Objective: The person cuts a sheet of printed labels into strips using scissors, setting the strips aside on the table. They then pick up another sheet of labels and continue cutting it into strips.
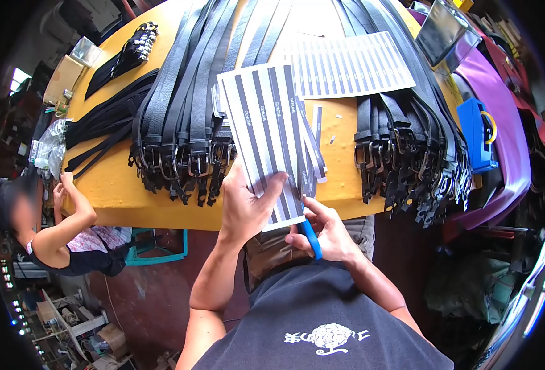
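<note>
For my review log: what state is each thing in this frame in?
left hand: shut on held sheet
right hand: shut on scissors
held sheet: lifted, tilted
scissors: blades hidden under held sheet
strips: loose, beside held sheet
flat sheet: lying on table
belts: laid out, buckles over table edge

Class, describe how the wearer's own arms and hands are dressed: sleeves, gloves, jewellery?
Both forearms are bare; no sleeve reaches them. The left hand and right hand wear no gloves, and no watch or ring shows. The shirt is dark grey with a white print.
</note>
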`<state>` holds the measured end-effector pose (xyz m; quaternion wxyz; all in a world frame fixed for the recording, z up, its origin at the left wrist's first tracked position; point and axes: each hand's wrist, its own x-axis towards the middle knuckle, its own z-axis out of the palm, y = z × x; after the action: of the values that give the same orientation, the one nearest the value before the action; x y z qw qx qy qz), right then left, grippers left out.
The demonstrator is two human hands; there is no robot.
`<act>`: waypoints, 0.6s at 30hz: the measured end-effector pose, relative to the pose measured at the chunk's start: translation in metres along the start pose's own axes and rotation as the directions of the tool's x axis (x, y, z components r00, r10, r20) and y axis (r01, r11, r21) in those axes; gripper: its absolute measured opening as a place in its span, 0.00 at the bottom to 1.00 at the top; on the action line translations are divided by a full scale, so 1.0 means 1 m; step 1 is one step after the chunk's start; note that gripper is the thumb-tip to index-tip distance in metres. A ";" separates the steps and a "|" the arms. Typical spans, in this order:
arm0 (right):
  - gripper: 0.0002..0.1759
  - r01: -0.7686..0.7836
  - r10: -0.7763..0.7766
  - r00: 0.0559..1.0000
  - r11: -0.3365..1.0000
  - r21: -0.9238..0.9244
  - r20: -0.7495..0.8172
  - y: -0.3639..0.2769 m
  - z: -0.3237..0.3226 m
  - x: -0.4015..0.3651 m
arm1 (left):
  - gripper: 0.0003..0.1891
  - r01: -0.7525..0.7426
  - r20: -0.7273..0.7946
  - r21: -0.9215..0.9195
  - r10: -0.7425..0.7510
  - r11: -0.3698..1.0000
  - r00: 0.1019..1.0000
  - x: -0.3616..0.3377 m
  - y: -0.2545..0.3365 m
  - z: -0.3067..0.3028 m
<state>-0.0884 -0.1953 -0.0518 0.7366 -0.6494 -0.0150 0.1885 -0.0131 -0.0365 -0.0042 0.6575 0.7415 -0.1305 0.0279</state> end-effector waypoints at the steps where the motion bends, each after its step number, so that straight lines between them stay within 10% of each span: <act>1: 0.32 -0.008 0.008 1.000 1.000 -0.002 0.009 -0.002 0.000 0.000 | 0.14 0.010 0.003 0.005 -0.010 1.000 1.000 -0.001 0.000 0.000; 18: 0.37 0.048 -0.048 0.999 0.999 0.012 -0.021 -0.001 0.000 0.002 | 0.13 -0.011 0.027 0.035 0.010 0.999 1.000 -0.003 -0.006 -0.002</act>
<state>-0.0865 -0.1946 -0.0517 0.7451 -0.6460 -0.0218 0.1643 -0.0140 -0.0333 -0.0104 0.6425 0.7525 -0.1427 0.0236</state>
